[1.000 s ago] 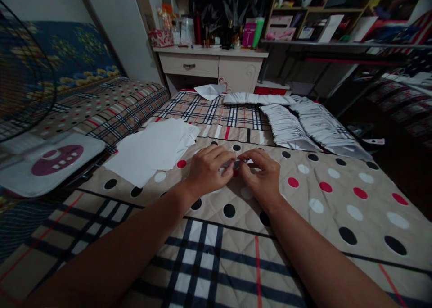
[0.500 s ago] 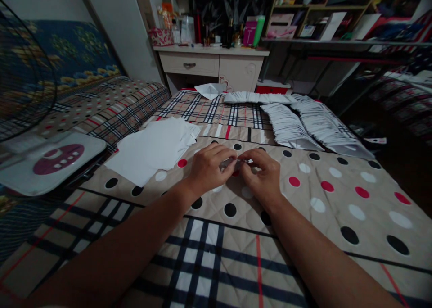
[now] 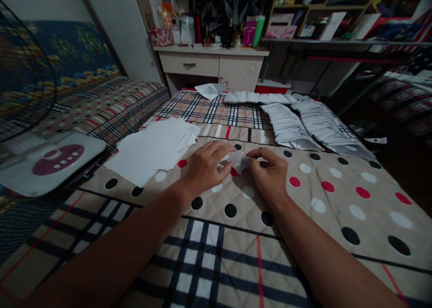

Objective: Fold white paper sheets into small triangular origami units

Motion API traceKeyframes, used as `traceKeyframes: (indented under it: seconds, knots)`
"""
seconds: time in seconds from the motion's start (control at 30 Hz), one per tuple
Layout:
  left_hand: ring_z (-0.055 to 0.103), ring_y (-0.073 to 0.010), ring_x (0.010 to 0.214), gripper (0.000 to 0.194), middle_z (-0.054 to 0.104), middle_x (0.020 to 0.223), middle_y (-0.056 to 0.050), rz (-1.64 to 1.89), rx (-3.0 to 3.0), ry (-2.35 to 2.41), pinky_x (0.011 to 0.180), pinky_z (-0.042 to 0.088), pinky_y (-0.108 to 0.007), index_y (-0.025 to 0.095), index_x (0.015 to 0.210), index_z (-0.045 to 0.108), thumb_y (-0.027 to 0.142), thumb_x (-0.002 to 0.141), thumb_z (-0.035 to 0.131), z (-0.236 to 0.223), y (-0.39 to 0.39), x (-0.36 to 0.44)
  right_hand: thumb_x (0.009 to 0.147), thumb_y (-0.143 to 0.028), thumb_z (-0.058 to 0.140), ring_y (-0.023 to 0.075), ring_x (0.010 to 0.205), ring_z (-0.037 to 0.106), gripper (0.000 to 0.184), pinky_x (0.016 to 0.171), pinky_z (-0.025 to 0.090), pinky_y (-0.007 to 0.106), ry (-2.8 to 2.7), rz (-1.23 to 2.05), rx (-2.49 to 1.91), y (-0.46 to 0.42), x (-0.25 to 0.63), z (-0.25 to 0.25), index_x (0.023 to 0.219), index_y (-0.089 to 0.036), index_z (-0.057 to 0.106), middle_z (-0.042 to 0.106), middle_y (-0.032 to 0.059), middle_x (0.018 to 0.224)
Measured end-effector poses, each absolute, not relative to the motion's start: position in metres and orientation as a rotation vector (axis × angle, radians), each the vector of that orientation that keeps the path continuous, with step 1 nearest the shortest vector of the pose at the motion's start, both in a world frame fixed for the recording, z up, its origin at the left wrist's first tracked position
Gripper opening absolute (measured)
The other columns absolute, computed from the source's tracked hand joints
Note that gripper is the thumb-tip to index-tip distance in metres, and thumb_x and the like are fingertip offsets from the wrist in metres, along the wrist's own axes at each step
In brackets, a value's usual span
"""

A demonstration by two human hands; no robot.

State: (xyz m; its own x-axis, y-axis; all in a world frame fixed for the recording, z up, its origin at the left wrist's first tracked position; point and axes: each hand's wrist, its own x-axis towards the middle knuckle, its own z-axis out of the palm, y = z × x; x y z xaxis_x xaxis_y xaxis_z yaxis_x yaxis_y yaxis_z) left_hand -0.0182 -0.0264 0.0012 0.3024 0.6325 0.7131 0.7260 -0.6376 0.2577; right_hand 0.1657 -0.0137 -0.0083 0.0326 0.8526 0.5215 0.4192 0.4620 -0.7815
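A small folded piece of white paper (image 3: pixel 240 162) is between my two hands, above the dotted bedspread (image 3: pixel 230 210). My right hand (image 3: pixel 270 170) pinches the paper's right edge between thumb and index finger. On the other side, my left hand (image 3: pixel 207 167) has its thumb and fingers apart, with the thumb tip close to the paper's left corner; whether it touches is unclear. Left of my hands lies a loose pile of white paper sheets (image 3: pixel 151 143).
Rows of folded white papers (image 3: pixel 290 125) lie at the back right of the bed. One folded paper (image 3: pixel 209 90) sits at the far edge. A fan with a white base (image 3: pixel 81 148) stands at the left. Beyond the bed is a white dresser (image 3: pixel 189 60).
My hands have moved slightly apart, the right one to the right. My left fingers have spread, and more of the folded paper shows between the hands.
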Motion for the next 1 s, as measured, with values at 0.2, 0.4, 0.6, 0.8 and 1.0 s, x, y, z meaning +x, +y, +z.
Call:
traceKeyframes:
  seconds: [0.2, 0.4, 0.6, 0.8, 1.0]
  knots:
    - [0.064, -0.0171, 0.091, 0.010, 0.071, 0.093, -0.003, -1.389, -2.536, -1.294, 0.084, 0.051, -0.032, 0.019, 0.094, 0.065, 0.021, 0.085, 0.061, -0.002, -0.024, -0.010, 0.072, -0.008, 0.053, 0.0172, 0.073, 0.062, 0.017, 0.063, 0.051, 0.029, -1.781, 0.328, -0.979, -0.021, 0.158, -0.006, 0.077, -0.019, 0.066, 0.066, 0.0030, 0.075]
    - [0.062, -0.0173, 0.082, 0.006, 0.069, 0.083, -0.002, -1.315, -2.476, -1.400, 0.076, 0.049, -0.032, 0.018, 0.081, 0.064, 0.014, 0.080, 0.060, -0.004, -0.022, -0.017, 0.071, -0.010, 0.054, 0.0155, 0.065, 0.061, 0.017, 0.056, 0.047, 0.026, -1.688, 0.394, -1.144, -0.015, 0.164, -0.012, 0.075, -0.019, 0.068, 0.067, 0.0016, 0.075]
    - [0.061, -0.0188, 0.091, 0.020, 0.069, 0.096, -0.003, -1.237, -2.532, -1.368, 0.081, 0.050, -0.033, 0.020, 0.084, 0.068, 0.006, 0.074, 0.058, -0.005, -0.021, -0.023, 0.071, -0.011, 0.053, 0.0158, 0.066, 0.059, 0.020, 0.064, 0.046, 0.029, -1.611, 0.456, -1.232, -0.009, 0.169, -0.015, 0.078, -0.020, 0.070, 0.069, 0.0006, 0.076]
    - [0.058, -0.0196, 0.098, 0.026, 0.070, 0.093, -0.002, -1.068, -2.669, -1.176, 0.086, 0.046, -0.035, 0.019, 0.080, 0.068, 0.001, 0.072, 0.052, -0.008, -0.021, -0.026, 0.068, -0.009, 0.048, 0.0171, 0.072, 0.060, 0.022, 0.069, 0.045, 0.029, -1.624, 0.473, -1.138, -0.005, 0.174, -0.017, 0.070, -0.020, 0.068, 0.065, 0.0015, 0.074]
    - [0.057, -0.0233, 0.091, 0.011, 0.068, 0.085, -0.004, -0.855, -2.597, -1.340, 0.079, 0.042, -0.039, 0.019, 0.079, 0.067, 0.030, 0.078, 0.065, 0.001, -0.025, -0.029, 0.072, -0.017, 0.049, 0.0194, 0.072, 0.061, 0.022, 0.063, 0.041, 0.030, -1.787, 0.408, -1.395, -0.005, 0.181, -0.010, 0.071, -0.023, 0.070, 0.069, 0.0013, 0.076]
